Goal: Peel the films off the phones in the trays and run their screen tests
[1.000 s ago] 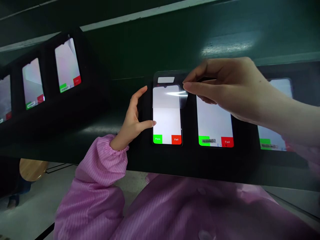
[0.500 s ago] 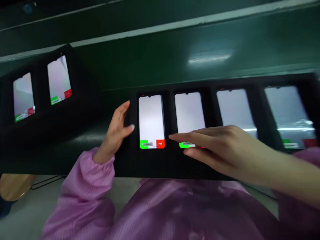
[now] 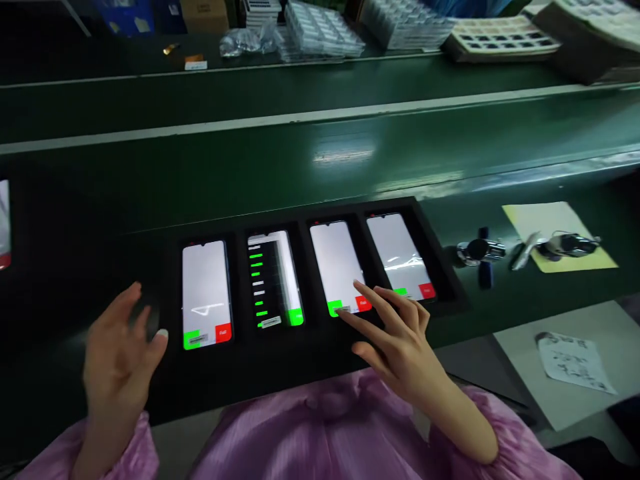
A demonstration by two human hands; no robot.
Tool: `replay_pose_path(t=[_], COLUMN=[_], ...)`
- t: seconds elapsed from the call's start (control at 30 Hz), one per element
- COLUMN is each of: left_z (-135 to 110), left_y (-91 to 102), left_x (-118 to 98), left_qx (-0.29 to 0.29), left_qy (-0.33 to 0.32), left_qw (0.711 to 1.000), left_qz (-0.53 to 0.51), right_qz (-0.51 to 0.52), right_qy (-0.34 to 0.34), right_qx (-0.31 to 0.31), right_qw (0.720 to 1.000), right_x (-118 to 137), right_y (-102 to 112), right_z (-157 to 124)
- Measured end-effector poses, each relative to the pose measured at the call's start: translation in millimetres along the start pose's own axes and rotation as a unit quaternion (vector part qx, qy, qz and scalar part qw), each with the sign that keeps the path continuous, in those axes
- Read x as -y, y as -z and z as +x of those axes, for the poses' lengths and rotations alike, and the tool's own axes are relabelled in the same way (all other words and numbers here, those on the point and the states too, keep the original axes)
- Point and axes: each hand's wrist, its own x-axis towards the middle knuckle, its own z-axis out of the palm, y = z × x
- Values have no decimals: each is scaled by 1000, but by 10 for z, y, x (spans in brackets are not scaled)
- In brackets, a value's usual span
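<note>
Several lit smartphones lie in the slots of a black tray (image 3: 240, 340) before me. My right hand (image 3: 400, 333) has its fingers spread over the lower part of the third smartphone (image 3: 336, 257), a fingertip at its green box. On the second smartphone (image 3: 275, 277), a dark list with green and white lines shows beside a white strip. White screens with green and red boxes fill the first smartphone (image 3: 206, 287) and the fourth smartphone (image 3: 397, 250). My left hand (image 3: 123, 353) is held left of the tray, fingers apart, with nothing in it.
Right of the tray lie a wristwatch (image 3: 481, 252) and a metallic object (image 3: 570, 245) on yellow paper (image 3: 563, 213). Clear plastic trays (image 3: 323, 30) are stacked at the back. A handwritten sheet (image 3: 575, 360) is at lower right, another smartphone (image 3: 4, 223) at the left edge.
The view has swung right and up. My right hand has gone from the second smartphone to the third. The second smartphone's white screen has turned to a list. My left hand is farther from the tray.
</note>
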Motion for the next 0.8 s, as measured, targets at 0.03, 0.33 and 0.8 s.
replay_pose_path(t=[0.03,0.33,0.8], left_z=[-65,-434,16], left_y=[-46,-638,-1067], left_x=[-103,-283,-592], left_qx=[-8,63,103], left_qy=[-29,-239,-122], left_qw=[998,920,872], left_qz=[60,305,462], right_qz=[7,-15,-42], right_qy=[-12,-102,1], right_qx=[-11,-83,-15], right_qw=[1000,991,999], right_x=[-65,-593,-522], right_y=[13,202,-259], right_z=[-64,-243,732])
